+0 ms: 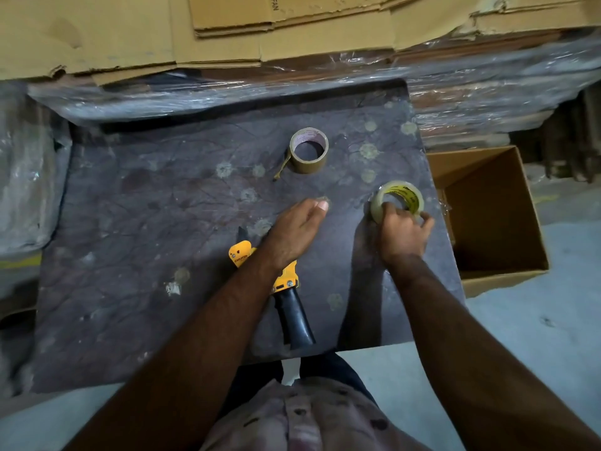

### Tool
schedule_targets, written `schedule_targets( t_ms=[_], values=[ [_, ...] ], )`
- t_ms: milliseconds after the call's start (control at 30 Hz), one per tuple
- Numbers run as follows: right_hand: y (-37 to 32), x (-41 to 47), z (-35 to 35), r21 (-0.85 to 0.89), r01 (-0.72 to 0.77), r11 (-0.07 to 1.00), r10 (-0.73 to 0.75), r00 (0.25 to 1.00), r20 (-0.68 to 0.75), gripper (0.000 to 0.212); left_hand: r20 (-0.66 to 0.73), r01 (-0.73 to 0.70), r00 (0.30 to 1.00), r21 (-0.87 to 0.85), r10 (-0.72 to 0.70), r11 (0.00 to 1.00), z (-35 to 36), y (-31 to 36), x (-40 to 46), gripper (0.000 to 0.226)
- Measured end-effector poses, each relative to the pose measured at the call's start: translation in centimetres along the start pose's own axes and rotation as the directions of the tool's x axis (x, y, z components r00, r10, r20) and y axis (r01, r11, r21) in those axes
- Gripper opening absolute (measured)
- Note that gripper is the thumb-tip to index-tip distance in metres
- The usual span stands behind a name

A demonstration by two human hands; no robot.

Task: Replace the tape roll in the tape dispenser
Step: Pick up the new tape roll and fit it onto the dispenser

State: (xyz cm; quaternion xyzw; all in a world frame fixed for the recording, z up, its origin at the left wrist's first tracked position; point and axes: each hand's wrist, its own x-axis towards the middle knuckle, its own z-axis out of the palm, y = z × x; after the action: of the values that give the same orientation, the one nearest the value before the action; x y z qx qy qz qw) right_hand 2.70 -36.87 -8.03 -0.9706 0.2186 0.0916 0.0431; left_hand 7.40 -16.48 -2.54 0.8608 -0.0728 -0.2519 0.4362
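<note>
A clear tape roll with a yellow inner core is at the table's right side, and my right hand grips its near rim. A brown tape roll lies flat further back near the middle, with a loose tail trailing to its left. The yellow tape dispenser with a black handle lies on the table near me, partly hidden under my left forearm. My left hand hovers over the table past the dispenser, fingers curled together, holding nothing that I can see.
The dark, stained table has its near edge close to my body. An open cardboard box stands on the floor to the right. Flattened cardboard sheets and plastic-wrapped stacks lie behind the table.
</note>
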Motion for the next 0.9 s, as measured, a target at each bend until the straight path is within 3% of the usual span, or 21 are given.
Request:
schedule_targets(
  t_ms=[133, 300, 400, 667, 733, 900],
  values=[
    [-4.0, -1.5, -2.0, 0.053, 0.154, 0.987, -0.151, 0.987, -0.054, 0.033, -0.032, 0.017, 0.999, -0.027, -0.018, 0.999, -1.1, -0.6, -0.9, 0.03],
    [-9.3, -3.8, -6.1, 0.218, 0.343, 0.914, -0.335, 0.939, -0.074, 0.054, -0.167, -0.078, 0.983, -0.049, 0.069, 0.996, -4.3, -0.9, -2.3, 0.063],
    [-11.3, -4.6, -8.2, 0.349, 0.509, 0.787, -0.49, 0.859, -0.149, 0.048, -0.281, -0.124, 0.956, -0.112, 0.088, 0.986, -6.9, -1.5, -3.2, 0.074],
    [-12.7, -5.8, -13.4, 0.654, 0.538, 0.531, -0.608, 0.78, -0.149, 0.05, -0.421, -0.266, 0.896, -0.244, 0.145, 0.933, -11.4, -0.2, -5.9, 0.036],
    [-12.6, -6.2, -14.4, 0.676, 0.534, 0.508, -0.606, 0.779, -0.16, 0.044, -0.459, -0.292, 0.874, -0.238, 0.158, 0.926, -11.9, 0.4, -6.1, 0.016],
    [-13.7, -8.0, -15.8, 0.706, 0.482, 0.519, -0.546, 0.822, -0.16, 0.04, -0.516, -0.324, 0.829, -0.125, 0.217, 0.938, -14.2, 1.5, -7.5, 0.008]
  ],
)
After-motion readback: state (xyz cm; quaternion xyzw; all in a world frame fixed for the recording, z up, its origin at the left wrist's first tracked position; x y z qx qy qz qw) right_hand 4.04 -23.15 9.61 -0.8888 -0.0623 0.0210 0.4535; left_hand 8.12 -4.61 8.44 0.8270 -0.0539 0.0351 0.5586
